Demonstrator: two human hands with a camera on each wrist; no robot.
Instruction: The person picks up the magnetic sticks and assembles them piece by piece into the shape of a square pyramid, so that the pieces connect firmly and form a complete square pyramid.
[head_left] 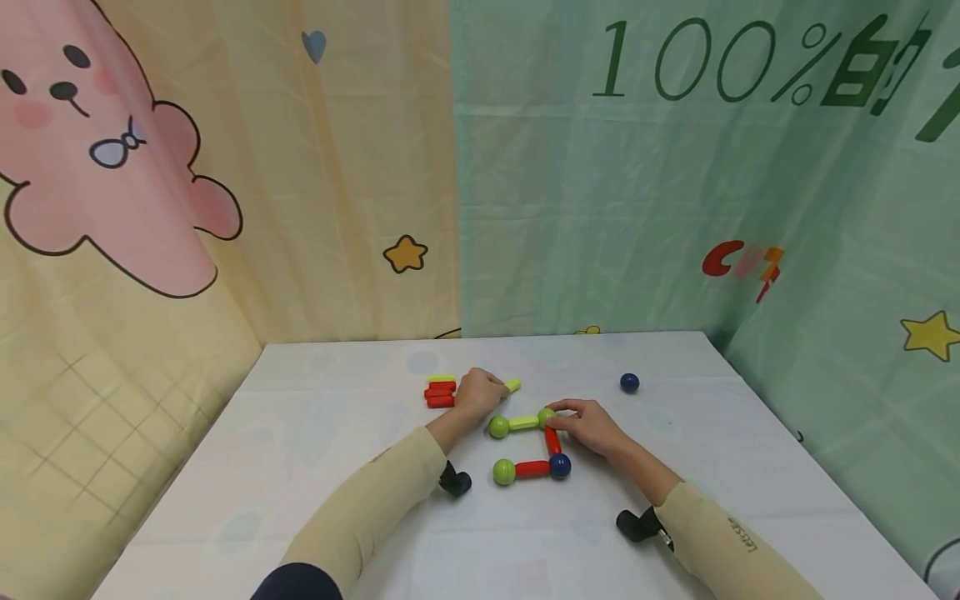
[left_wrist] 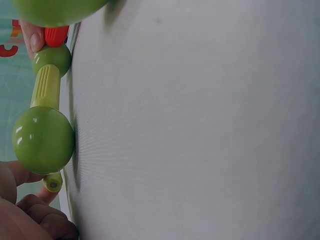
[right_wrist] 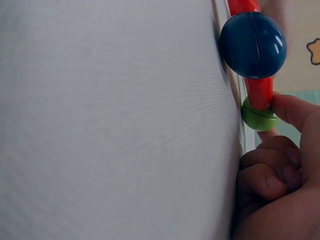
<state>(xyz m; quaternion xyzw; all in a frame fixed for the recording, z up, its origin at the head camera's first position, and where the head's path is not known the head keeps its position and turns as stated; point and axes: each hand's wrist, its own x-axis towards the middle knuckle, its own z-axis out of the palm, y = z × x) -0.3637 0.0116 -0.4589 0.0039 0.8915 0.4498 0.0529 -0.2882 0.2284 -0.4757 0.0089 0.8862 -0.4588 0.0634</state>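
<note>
My left hand [head_left: 480, 393] pinches a short yellow-green rod [head_left: 513, 385] behind the joined pieces; its end shows between thumb and finger in the left wrist view. With thumb and forefinger, my right hand [head_left: 592, 427] holds a green ball [head_left: 546, 417] at the structure's far right corner. A second yellow-green rod [head_left: 523, 423] links that ball to another green ball [head_left: 498, 427]. From the held corner a red rod [head_left: 552, 442] runs to a blue ball [right_wrist: 253, 45]. Another red rod [head_left: 532, 469] joins the blue ball to a nearer green ball [head_left: 504, 472].
Left of my left hand lie several red rods [head_left: 440, 393] with a yellow-green rod [head_left: 442, 378] behind them. A loose dark blue ball [head_left: 629, 382] sits at the back right of the white table [head_left: 315, 433]. Printed curtains [head_left: 360, 167] hang behind the table.
</note>
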